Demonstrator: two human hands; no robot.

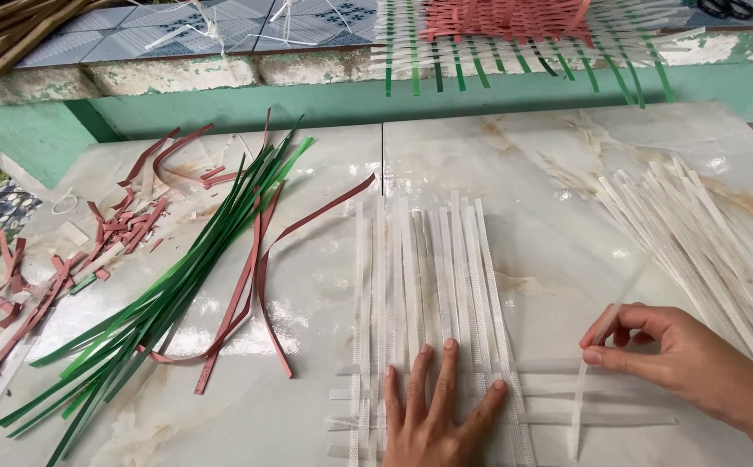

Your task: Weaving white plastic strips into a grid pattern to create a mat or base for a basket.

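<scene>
White strips (428, 277) lie partly woven, few crossings done; left hand (437, 415) presses them with spread fingers, right hand (670, 355) pinches another strip (586, 380).

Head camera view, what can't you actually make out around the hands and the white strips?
- Left hand: its wrist is cut off by the bottom edge, and its palm covers the woven white strips beneath it.
- Right hand: it pinches a clear strip whose upper part is motion-blurred.
- Scissors: cropped by the top edge.
- Red-and-green woven mat: its far part lies beyond the top edge.
</scene>
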